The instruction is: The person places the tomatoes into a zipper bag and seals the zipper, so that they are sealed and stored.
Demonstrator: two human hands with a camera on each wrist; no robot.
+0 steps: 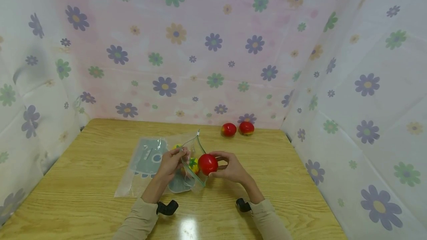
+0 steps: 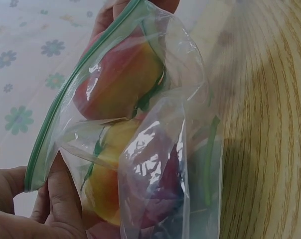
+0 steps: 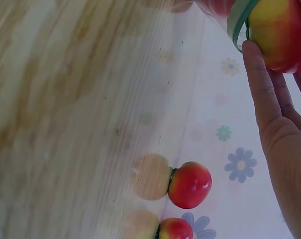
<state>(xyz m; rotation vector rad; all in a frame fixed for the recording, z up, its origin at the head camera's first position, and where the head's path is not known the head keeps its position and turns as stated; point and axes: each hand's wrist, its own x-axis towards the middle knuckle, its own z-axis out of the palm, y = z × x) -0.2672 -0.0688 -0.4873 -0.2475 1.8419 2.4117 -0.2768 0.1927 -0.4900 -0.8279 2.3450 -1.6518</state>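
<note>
Fruit (image 1: pixel 208 164): at least five; two at table's (image 1: pixel 267 158) 1 o'clock, one at bag's (image 1: pixel 146 160) 3 o'clock, at least two inside, film blurring exact count; bags: one; tables: one; hands: one left hand (image 1: pixel 172 165), one right hand (image 1: pixel 230 166); black mounts (image 1: pixel 168 207): two; sleeves (image 1: pixel 138 219): two.

The left forearm (image 1: pixel 155 191) and right forearm (image 1: pixel 252 189) slanted forward and inward; the left hand (image 1: pixel 170 165) pinched between thumb and fingertips, while the right hand (image 1: pixel 231 168) faced it, fingers apart and gripping
</note>
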